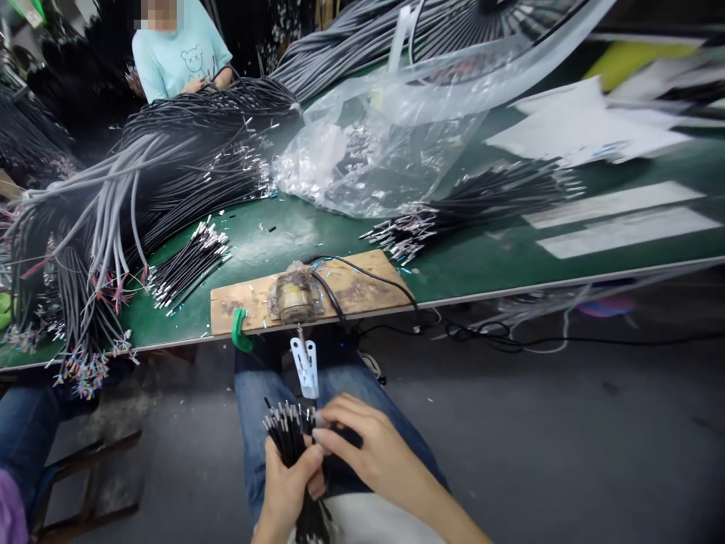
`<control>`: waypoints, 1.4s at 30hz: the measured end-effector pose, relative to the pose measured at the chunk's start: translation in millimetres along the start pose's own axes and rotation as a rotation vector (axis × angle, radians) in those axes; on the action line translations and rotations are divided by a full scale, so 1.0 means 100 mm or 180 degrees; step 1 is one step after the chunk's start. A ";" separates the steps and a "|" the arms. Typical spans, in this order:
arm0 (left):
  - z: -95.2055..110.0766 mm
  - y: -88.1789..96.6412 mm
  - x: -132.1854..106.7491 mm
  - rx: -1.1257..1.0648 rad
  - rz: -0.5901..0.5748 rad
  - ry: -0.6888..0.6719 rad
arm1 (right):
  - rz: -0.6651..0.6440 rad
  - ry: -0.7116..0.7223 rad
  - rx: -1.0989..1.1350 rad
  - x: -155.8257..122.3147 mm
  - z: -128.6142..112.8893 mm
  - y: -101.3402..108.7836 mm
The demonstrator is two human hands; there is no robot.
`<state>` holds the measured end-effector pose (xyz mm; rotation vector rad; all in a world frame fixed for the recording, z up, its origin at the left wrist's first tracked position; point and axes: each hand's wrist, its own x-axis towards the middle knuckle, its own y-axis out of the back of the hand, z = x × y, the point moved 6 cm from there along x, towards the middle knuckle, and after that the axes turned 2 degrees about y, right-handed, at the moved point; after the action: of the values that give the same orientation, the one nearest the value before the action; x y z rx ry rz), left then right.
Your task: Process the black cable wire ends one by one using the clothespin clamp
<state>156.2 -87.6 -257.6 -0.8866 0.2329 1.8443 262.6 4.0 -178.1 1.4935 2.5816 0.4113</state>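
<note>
My left hand (288,483) is wrapped round a bundle of short black wires (290,432) with bare metal tips, held upright over my lap. My right hand (362,447) is closed in a pinch on wires at the top of that same bundle. Just above the hands a white clip (306,367) hangs from a small worn device (294,296) fixed on a wooden board (362,281) at the green table's front edge (510,291).
Heaps of grey and black cables (141,174) cover the table's left side. Two smaller wire bundles (189,264) (464,208) lie near a clear plastic bag (385,143). A person in a light blue shirt (181,53) sits at the far side. White papers (583,125) lie right.
</note>
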 end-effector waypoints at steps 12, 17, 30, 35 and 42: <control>0.34 0.00 -0.08 0.0238 0.0296 -0.0332 | 0.0357 0.0303 0.0344 0.23 -0.08 0.03; 0.45 -0.13 -0.09 0.0276 0.0151 -0.0423 | 0.1351 0.1349 -0.0365 0.19 -0.42 0.08; 0.78 -0.23 -0.07 0.0312 -0.0564 -0.0279 | 0.0524 0.0155 0.2078 0.27 0.03 -0.09; 0.75 -0.25 -0.08 0.0230 -0.0705 -0.0093 | 0.0345 0.0260 0.1923 0.31 -0.12 -0.03; 0.62 -0.35 -0.15 0.0168 -0.0686 -0.0059 | 0.0737 -0.0003 0.2275 0.24 -0.11 -0.13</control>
<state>160.2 -50.0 -195.2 -0.8245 0.1669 1.6388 236.8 16.5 -171.1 1.9865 2.6964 -0.5638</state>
